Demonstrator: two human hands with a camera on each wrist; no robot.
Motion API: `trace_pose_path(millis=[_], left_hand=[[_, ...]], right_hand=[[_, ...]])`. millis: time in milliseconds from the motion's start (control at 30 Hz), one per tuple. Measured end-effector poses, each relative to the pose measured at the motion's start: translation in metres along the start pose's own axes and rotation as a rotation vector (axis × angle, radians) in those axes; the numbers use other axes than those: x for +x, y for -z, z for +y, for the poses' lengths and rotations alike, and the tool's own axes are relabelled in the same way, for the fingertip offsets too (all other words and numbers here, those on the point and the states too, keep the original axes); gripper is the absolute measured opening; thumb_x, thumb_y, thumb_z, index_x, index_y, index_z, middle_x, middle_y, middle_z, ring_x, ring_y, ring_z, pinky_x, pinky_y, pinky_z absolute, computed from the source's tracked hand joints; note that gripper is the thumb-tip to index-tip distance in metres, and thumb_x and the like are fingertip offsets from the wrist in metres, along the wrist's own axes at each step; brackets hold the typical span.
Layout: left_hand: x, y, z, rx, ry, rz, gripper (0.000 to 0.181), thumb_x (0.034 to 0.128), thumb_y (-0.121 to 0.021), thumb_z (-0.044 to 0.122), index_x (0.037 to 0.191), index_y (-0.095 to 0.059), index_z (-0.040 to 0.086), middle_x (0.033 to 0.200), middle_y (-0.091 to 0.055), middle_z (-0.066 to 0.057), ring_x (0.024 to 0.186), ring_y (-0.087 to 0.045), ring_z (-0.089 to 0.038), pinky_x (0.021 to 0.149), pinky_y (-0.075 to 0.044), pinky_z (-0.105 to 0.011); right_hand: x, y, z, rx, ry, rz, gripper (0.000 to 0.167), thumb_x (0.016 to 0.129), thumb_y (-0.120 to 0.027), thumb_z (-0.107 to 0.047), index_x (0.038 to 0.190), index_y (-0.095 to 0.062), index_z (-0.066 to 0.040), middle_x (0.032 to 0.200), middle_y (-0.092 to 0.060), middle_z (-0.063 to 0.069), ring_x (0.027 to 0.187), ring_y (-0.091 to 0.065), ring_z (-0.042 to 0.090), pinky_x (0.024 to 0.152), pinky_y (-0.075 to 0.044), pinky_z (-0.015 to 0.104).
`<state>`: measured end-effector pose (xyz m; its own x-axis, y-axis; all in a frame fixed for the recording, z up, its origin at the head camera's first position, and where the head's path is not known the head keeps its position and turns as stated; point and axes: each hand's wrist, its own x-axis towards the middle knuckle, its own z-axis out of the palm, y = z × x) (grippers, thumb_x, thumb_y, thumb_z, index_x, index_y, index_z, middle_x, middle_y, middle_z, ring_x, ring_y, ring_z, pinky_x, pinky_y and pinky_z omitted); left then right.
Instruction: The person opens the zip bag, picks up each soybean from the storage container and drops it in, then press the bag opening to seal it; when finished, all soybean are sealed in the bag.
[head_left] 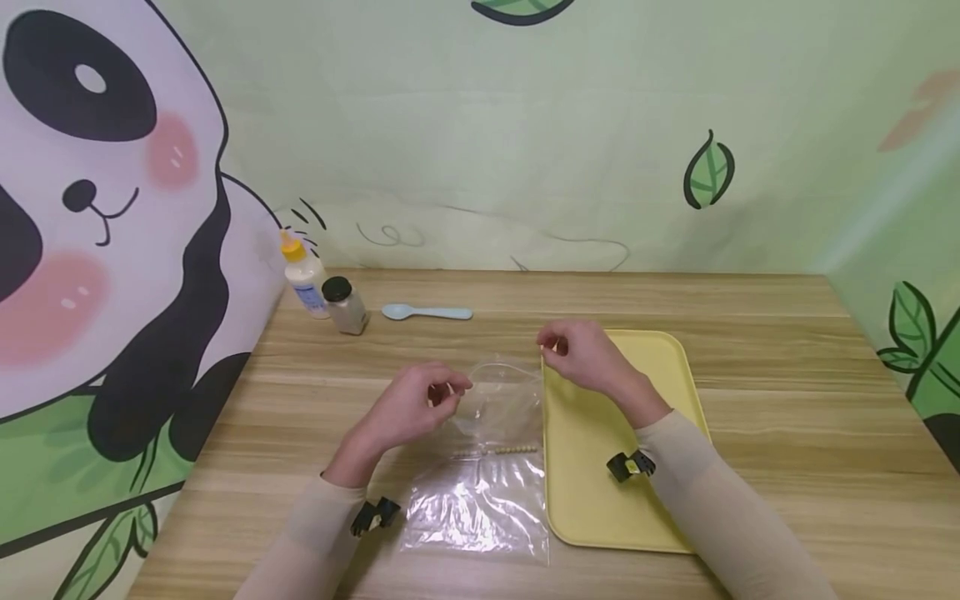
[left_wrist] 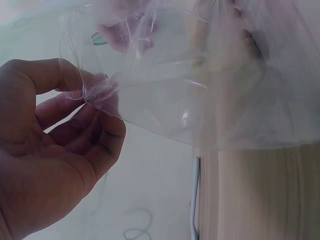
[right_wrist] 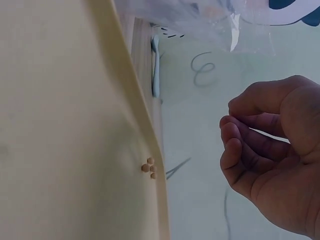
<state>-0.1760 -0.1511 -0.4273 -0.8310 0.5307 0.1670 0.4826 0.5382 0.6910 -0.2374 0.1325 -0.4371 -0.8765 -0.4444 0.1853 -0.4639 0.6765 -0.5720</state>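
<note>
My left hand (head_left: 411, 406) pinches the edge of a clear plastic bag (head_left: 480, 508) at its upper left. In the left wrist view, thumb and fingers of the hand (left_wrist: 57, 135) close on a crumpled part of the film (left_wrist: 165, 107). A short row of small pale beads (head_left: 516, 450) lies across the bag's middle; whether inside or beneath, I cannot tell. My right hand (head_left: 585, 357) hovers over the yellow tray's (head_left: 600, 517) upper left corner. In the right wrist view, that hand's (right_wrist: 275, 145) fingers are curled with tips together, nothing visible in them.
Several small brown beads (right_wrist: 150, 168) lie by the tray's rim (right_wrist: 137, 95). At the table's back left stand a white glue bottle (head_left: 306, 279) with an orange cap and a black-lidded jar (head_left: 347, 310). A light blue spoon (head_left: 431, 312) lies right of them.
</note>
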Motion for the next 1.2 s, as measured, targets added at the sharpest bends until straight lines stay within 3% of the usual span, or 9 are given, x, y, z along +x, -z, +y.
trace_pose_path(millis=[167,500,767,1200], left_hand=[[-0.001,-0.001,0.0,0.003,0.006,-0.002,0.021,0.0845,-0.062,-0.001,0.104,-0.071,-0.001,0.094,-0.07,-0.014,0.074,-0.06,-0.012,0.067,-0.055,-0.021],[-0.001,-0.001,-0.002,0.004,0.004,-0.003,0.021,0.0842,-0.063,-0.001,0.104,-0.071,-0.001,0.094,-0.071,-0.014,0.074,-0.06,-0.013,0.067,-0.055,-0.021],[-0.001,0.0,-0.001,0.009,0.005,0.001,0.021,0.0844,-0.062,-0.001,0.104,-0.071,-0.001,0.094,-0.07,-0.014,0.074,-0.06,-0.012,0.067,-0.055,-0.022],[0.0,-0.001,-0.001,0.007,0.013,0.003,0.021,0.0843,-0.063,-0.001,0.104,-0.071,-0.001,0.094,-0.07,-0.014,0.075,-0.06,-0.012,0.068,-0.055,-0.021]], right_hand=[[0.0,-0.002,0.008,-0.003,-0.043,-0.016,0.016,0.086,-0.063,-0.009,0.099,-0.071,-0.002,0.083,-0.068,0.004,0.074,-0.06,0.015,0.064,-0.053,0.027],[0.001,-0.005,0.019,-0.048,-0.046,-0.006,0.019,0.084,-0.063,-0.006,0.099,-0.072,0.0,0.086,-0.072,0.008,0.076,-0.064,0.018,0.067,-0.055,0.03],[0.003,-0.007,0.026,-0.105,-0.095,-0.06,0.021,0.081,-0.066,-0.006,0.101,-0.072,-0.001,0.088,-0.072,0.009,0.081,-0.065,0.02,0.073,-0.055,0.034],[0.004,-0.012,0.034,-0.181,-0.1,-0.106,0.02,0.082,-0.066,-0.006,0.099,-0.073,-0.001,0.09,-0.072,0.01,0.085,-0.066,0.023,0.079,-0.056,0.038]])
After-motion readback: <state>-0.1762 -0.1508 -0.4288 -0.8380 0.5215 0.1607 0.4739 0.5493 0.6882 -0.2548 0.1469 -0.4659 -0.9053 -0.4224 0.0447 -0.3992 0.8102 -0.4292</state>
